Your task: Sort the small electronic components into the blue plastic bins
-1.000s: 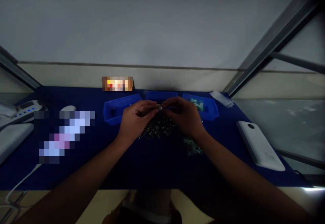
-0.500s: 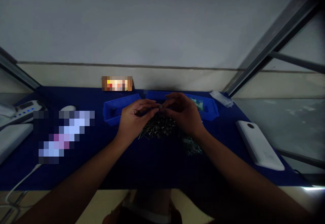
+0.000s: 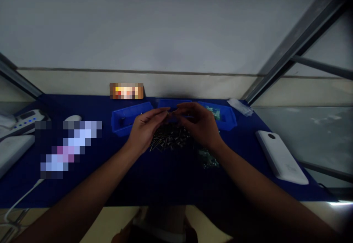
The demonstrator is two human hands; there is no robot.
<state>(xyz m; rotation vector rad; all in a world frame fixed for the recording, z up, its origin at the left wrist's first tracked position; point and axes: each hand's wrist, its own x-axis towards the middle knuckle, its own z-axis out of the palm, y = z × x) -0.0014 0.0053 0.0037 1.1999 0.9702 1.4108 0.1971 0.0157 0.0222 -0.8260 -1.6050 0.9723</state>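
Blue tabletop [image 3: 165, 184], tiny part [image 3: 168, 112] in left grip [image 3: 145, 127], metal heap [image 3: 171, 137] below

Spreads navy over the tabletop [image 3: 168, 184]; brightens to royal blue on the left tray [image 3: 121, 128], middle tray [image 3: 176, 104] and right tray [image 3: 231, 117]. Glints greenish on the packet [image 3: 213, 111] inside the last and on the front bag [image 3: 208, 159]. Seems dull silver and black, in poor light, on the heap of thin pieces [image 3: 172, 138]. Runs white over the slab [image 3: 284, 160] at right, with one dark spot [image 3: 271, 136]. Breaks into orange and brown squares on the pixelated box [image 3: 127, 90]. Pairs grey with cream on the wall [image 3: 165, 33], divided by a dark stripe [image 3: 138, 72].
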